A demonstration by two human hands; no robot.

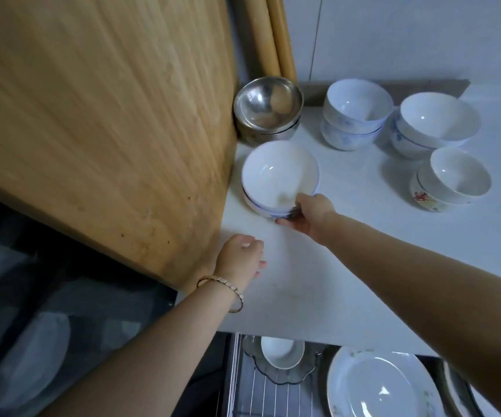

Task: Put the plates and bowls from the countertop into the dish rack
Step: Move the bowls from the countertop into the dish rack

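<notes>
Your right hand grips the blue-rimmed bowl stack at its near edge, with the thumb hooked over the top rim and the fingers curled under the side. The stack is on the white countertop, just right of the wooden board and close to its edge. Whether the stack rests on the surface or is raised off it cannot be told. Your left hand holds nothing. Its fingers hang loosely curled over the countertop, just right of the board's near corner and nearer to you than the stack. A beaded bracelet circles that wrist.

Farther back, the nested steel bowls touch the board's far edge. Three more stacks stand right of the board and well apart from it. The pale blue-patterned bowls are at the back, with the wide white bowls beside them, farther from the board. The red-flowered bowls sit nearer to you than those.

Below the board's near corner, past the countertop's front edge, lies the dish rack, somewhat blurred. In it a small white bowl sits in a scalloped glass dish. A large white plate lies farther from the board than those two.
</notes>
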